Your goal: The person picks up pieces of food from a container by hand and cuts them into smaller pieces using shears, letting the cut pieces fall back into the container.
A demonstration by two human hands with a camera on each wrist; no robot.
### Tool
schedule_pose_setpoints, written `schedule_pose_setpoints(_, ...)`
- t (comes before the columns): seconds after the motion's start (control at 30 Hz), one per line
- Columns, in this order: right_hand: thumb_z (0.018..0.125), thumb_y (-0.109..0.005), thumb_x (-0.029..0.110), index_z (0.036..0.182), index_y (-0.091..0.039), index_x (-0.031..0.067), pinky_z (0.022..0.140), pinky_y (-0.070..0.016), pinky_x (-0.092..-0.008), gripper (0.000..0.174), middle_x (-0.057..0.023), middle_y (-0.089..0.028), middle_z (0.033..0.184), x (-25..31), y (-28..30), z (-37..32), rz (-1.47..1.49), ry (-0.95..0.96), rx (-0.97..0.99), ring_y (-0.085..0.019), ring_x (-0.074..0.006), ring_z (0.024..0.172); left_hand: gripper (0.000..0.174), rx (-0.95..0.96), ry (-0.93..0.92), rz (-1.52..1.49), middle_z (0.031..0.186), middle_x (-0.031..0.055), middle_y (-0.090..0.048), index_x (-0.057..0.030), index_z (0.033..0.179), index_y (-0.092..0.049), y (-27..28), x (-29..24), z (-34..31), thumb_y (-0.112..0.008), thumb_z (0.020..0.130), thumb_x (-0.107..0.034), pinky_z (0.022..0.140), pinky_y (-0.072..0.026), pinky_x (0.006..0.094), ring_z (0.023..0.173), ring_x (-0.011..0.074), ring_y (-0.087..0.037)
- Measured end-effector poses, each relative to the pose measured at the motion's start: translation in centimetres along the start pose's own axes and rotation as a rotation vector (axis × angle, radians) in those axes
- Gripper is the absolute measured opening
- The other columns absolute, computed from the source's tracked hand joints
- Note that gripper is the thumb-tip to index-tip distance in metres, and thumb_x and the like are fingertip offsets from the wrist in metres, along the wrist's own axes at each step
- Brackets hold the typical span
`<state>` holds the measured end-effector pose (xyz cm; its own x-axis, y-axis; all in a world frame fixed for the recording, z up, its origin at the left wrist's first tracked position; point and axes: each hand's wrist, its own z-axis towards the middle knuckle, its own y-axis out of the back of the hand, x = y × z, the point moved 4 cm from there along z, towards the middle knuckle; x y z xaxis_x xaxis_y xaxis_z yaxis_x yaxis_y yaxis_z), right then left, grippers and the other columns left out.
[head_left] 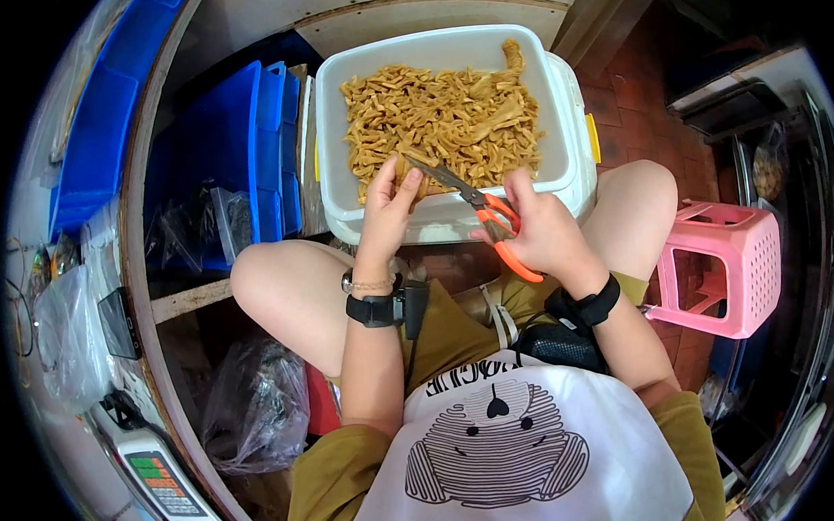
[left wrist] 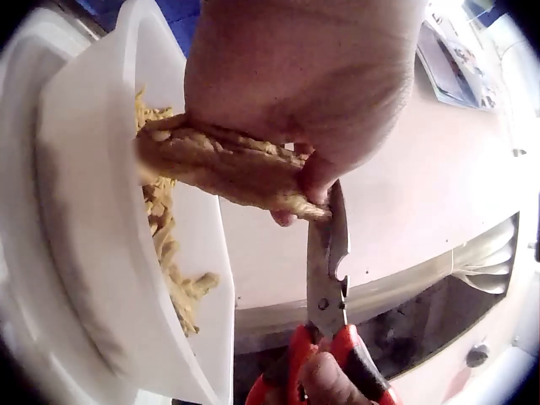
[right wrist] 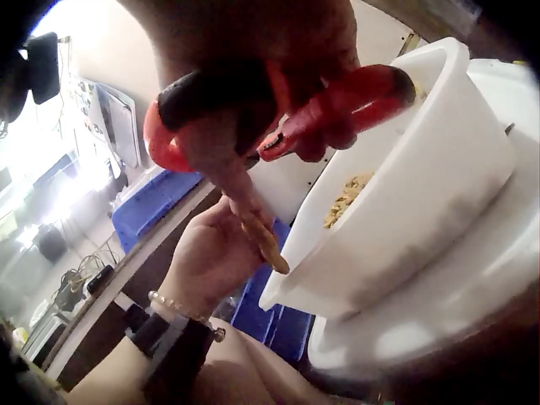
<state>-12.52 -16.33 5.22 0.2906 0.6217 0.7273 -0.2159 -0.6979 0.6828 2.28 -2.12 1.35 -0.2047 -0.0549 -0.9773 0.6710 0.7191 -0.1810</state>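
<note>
The left hand [head_left: 390,204] pinches a long yellow-brown food piece [left wrist: 228,164] over the near edge of a white tub [head_left: 333,179]. Orange-handled scissors [head_left: 499,228] are in the right hand [head_left: 548,230], its fingers round the handles. In the left wrist view the blades lie against the end of the piece, beside the left fingertips. Cut brown strips [head_left: 431,114] fill much of the tub, with larger uncut pieces [head_left: 513,57] at its right side. The right wrist view shows the left hand [right wrist: 211,257] beyond the scissor handles [right wrist: 337,110].
Blue bins [head_left: 269,154] stand left of the tub, with plastic bags inside. The tub rests on a white lidded box [head_left: 578,128]. A pink stool [head_left: 757,263] is at the right, and a scale [head_left: 157,481] at the lower left. The person's knees flank the tub's near side.
</note>
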Motion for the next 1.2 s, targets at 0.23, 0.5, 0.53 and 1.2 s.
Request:
schedule_pose_setpoints(0.23, 0.072, -0.077, 0.048, 0.102, -0.042, 0.0049, 0.058, -0.05, -0.0443, 0.064, -0.0198, -0.063, 0.072, 0.5, 0.6, -0.4, -0.068, 0.025, 0.021, -0.064, -0.0404, 0.067, 0.018, 0.09, -0.017, 0.068, 0.081, -0.0041, -0.056, -0.0034, 0.099, -0.055, 0.3, -0.6, -0.2, -0.056, 0.097, -0.021, 0.065, -0.041, 0.0204, 0.072, 0.004, -0.047)
schedule_pose_setpoints(0.5, 0.07, -0.077, 0.052, 0.103, -0.042, 0.0052, 0.061, -0.05, -0.0454, 0.068, -0.0197, -0.064, 0.074, 0.6, 0.5, -0.6, -0.075, 0.042, 0.049, -0.064, -0.0409, 0.071, 0.019, 0.174, 0.151, 0.229, 0.084, -0.0013, -0.057, 0.0002, 0.095, -0.055, -0.2, 0.4, -1.1, -0.056, 0.097, -0.018, 0.07, -0.0424, 0.0229, 0.078, 0.0059, -0.048)
schedule_pose_setpoints(0.53, 0.07, -0.077, 0.052, 0.104, -0.042, 0.0052, 0.061, -0.0499, -0.0457, 0.068, -0.0198, -0.064, 0.074, 0.7, 0.5, -0.6, -0.073, 0.032, 0.051, -0.064, -0.0411, 0.071, 0.019, 0.181, 0.144, 0.249, 0.085, -0.0009, -0.057, 0.0011, 0.096, -0.055, -0.1, 0.5, -1.0, -0.056, 0.097, -0.018, 0.071, -0.0426, 0.0233, 0.079, 0.0064, -0.048)
schedule_pose_setpoints(1.2, 0.076, -0.076, 0.036, 0.096, -0.043, 0.0046, 0.057, -0.0486, -0.0472, 0.05, -0.019, -0.062, 0.069, 1.8, 0.1, -0.5, 0.015, -0.012, -0.013, -0.062, -0.0418, 0.066, 0.018, -0.205, -0.32, 0.908, 0.088, 0.0134, -0.061, -0.002, 0.101, -0.059, -0.6, -1.5, -0.4, -0.058, 0.09, -0.016, 0.083, -0.0378, 0.0398, 0.087, 0.0309, -0.053)
